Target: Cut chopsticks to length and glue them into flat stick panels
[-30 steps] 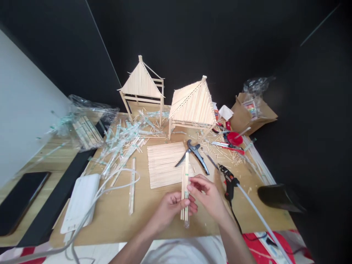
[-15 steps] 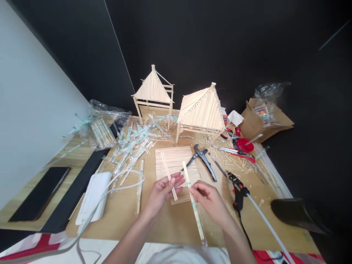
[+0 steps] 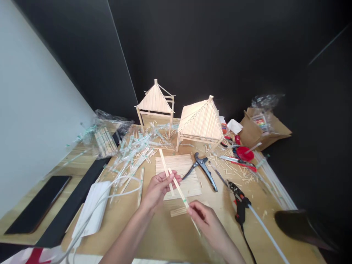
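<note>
Held between the thumb and fingers of my left hand [image 3: 158,190] is a bare pair of wooden chopsticks [image 3: 163,161], pointing up and away. A second pair of chopsticks [image 3: 180,190] slants from my left thumb down to my right hand [image 3: 205,218]. My right fingers pinch it low down, near a green mark on its clear wrapper. Its upper part looks bare and crosses over the first pair. Beneath the hands lies a flat panel of thin sticks [image 3: 189,185], with a smaller stick strip [image 3: 178,211] nearer me.
Two stick-built model houses, one left [image 3: 155,101] and one right [image 3: 202,121], stand at the back. Torn wrappers [image 3: 137,143] are heaped left. Black cutters [image 3: 205,170], a glue gun [image 3: 239,201] and a red dish [image 3: 244,154] lie right. A white power bank [image 3: 92,209] with cables is front left.
My right hand has moved down along the second pair, baring its upper part. That pair's upper end has come to my left thumb. The whole scene sits lower in view.
</note>
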Motion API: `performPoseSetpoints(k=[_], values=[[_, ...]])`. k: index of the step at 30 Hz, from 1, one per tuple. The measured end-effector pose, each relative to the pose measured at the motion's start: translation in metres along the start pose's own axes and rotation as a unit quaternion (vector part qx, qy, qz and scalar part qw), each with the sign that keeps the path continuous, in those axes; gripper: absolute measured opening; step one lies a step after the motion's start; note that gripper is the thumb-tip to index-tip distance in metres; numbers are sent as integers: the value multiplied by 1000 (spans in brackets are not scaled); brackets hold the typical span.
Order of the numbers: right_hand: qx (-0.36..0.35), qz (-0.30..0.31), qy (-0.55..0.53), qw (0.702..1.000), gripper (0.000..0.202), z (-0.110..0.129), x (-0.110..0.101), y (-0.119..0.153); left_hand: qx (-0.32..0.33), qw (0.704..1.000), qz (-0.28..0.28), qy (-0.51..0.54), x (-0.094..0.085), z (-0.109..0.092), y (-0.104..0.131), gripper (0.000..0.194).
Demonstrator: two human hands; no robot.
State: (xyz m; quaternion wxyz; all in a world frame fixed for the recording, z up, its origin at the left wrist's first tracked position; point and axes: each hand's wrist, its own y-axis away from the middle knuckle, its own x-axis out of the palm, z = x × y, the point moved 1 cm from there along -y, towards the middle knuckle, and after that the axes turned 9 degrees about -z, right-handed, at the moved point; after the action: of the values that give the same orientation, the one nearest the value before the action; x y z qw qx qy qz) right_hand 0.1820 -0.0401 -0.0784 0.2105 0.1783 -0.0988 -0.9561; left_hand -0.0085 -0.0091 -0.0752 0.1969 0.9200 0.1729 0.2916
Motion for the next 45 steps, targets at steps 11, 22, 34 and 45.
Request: performPoseSetpoints(k=[11, 22, 34, 45], values=[[11, -110, 146, 983, 24, 2, -62, 14, 169, 969, -150, 95, -60, -87, -38, 10], [-57, -234, 204, 949, 47, 67, -63, -30, 55, 996, -56, 44, -10, -50, -32, 10], [14, -72, -34, 997, 36, 7, 0, -27, 30, 999, -5, 27, 5, -19, -36, 21], [45, -103, -110, 988, 37, -6, 4, -27, -23, 994, 88, -58, 21, 18, 3, 32]])
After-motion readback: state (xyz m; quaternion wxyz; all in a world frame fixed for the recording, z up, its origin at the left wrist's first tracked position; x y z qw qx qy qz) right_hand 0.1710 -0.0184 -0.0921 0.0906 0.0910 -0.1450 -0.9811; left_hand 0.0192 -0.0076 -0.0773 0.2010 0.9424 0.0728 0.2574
